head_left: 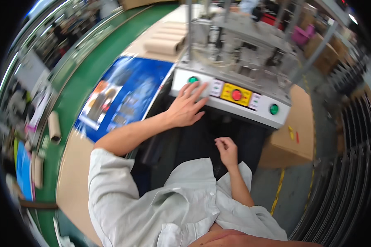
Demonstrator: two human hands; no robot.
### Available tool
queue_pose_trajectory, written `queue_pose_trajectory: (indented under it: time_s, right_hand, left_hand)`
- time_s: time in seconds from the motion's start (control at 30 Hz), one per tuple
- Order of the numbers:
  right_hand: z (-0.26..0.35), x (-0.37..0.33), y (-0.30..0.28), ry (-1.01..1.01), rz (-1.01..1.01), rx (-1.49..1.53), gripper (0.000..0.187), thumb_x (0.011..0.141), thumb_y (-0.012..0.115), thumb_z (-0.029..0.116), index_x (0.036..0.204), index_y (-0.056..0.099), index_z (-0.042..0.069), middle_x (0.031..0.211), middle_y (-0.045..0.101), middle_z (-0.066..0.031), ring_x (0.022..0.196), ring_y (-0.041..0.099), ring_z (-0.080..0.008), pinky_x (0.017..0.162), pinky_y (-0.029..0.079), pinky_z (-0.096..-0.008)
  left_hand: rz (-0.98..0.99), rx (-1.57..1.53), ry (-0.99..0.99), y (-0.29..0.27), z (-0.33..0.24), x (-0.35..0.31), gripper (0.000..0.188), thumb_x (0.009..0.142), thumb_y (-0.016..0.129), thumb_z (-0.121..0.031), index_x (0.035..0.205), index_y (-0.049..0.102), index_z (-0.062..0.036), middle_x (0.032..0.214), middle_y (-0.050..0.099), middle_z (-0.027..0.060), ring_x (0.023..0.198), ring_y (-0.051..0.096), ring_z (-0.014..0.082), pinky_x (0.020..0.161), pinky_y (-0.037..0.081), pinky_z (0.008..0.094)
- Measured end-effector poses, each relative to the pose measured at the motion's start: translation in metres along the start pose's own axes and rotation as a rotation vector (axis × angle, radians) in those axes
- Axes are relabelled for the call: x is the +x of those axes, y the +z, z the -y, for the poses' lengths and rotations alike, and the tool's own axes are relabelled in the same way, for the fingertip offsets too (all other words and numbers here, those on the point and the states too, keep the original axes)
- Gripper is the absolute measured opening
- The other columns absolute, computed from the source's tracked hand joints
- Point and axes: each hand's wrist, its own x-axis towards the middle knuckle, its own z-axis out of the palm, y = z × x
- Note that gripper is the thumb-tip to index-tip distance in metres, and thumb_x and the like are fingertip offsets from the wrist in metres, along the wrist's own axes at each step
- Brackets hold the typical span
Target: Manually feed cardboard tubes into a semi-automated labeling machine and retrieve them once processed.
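My left hand (pixel 187 105) reaches to the white front panel (pixel 231 109) of a bench machine, its fingers spread and resting near the left green button (pixel 193 80). That hand holds nothing. Over my lap hangs my right hand (pixel 226 151), fingers curled in, with nothing seen in them; it is apart from the machine. In the panel's middle, a red button (pixel 236 95) sits on a yellow plate. A second green button (pixel 274 109) is at the panel's right end. Above the panel, the machine's metal posts and clear fixtures (pixel 251 61) are blurred.
A blue printed sheet (pixel 152 88) lies on the table left of the machine, with several cardboard tubes (pixel 160 46) behind it. A green conveyor belt (pixel 84 57) curves along the left. At right stand a cardboard box (pixel 292 152) and dark racks (pixel 346 181).
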Motion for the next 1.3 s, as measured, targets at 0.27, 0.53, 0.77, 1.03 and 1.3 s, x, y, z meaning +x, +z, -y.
queue_pose_trajectory:
  time_s: [0.27,0.53,0.77,1.03,1.3]
  right_hand:
    - [0.011,0.052,0.006,0.074,0.484,0.104,0.025,0.106,0.067,0.01,0.128,0.074,0.0,0.108,0.075,-0.008,0.088,0.069,-0.0154,0.082,0.056,-0.0263]
    - [-0.057,0.078,0.0,0.431,0.476,0.298,0.028,0.112,0.064,0.02,0.13,0.072,0.0,0.102,0.074,-0.0088,0.085,0.068,-0.0137,0.078,0.056,-0.0256]
    - [-0.093,0.082,0.023,0.619,0.502,0.441,0.029,0.111,0.067,0.025,0.129,0.073,0.004,0.101,0.073,-0.0076,0.081,0.066,-0.0126,0.076,0.055,-0.0256]
    - [-0.122,0.096,0.032,0.675,0.421,0.346,0.03,0.11,0.068,0.027,0.129,0.073,0.004,0.102,0.072,-0.0068,0.081,0.065,-0.013,0.074,0.053,-0.0256]
    - [-0.123,0.086,0.036,0.714,0.365,0.12,0.031,0.111,0.065,0.026,0.131,0.073,0.005,0.102,0.072,-0.0062,0.082,0.065,-0.0134,0.074,0.053,-0.0268]
  left_hand:
    - [-0.282,0.238,-0.186,-0.086,0.032,-0.026,0.046,0.08,0.079,-0.015,0.125,0.068,-0.0111,0.164,0.052,0.0147,0.143,0.051,0.0392,0.118,0.04,0.0535]
    - [-0.408,0.772,-1.182,-0.219,0.103,-0.281,0.048,0.087,0.079,-0.024,0.132,0.068,-0.0123,0.14,0.068,0.012,0.128,0.062,0.036,0.11,0.048,0.0488]
    - [-0.463,0.811,-1.857,-0.265,0.112,-0.387,0.085,0.086,0.079,-0.04,0.161,0.046,-0.0149,0.154,0.047,0.0216,0.134,0.053,0.0433,0.113,0.048,0.0523]
    - [-0.385,0.839,-1.835,-0.279,0.183,-0.425,0.084,0.083,0.084,-0.037,0.159,0.052,-0.0209,0.154,0.049,0.0178,0.136,0.053,0.0415,0.113,0.05,0.0499]
    - [-0.49,0.765,-1.843,-0.27,0.22,-0.485,0.064,0.086,0.085,-0.032,0.146,0.066,-0.0207,0.143,0.064,0.0101,0.117,0.067,0.0366,0.103,0.057,0.0437]
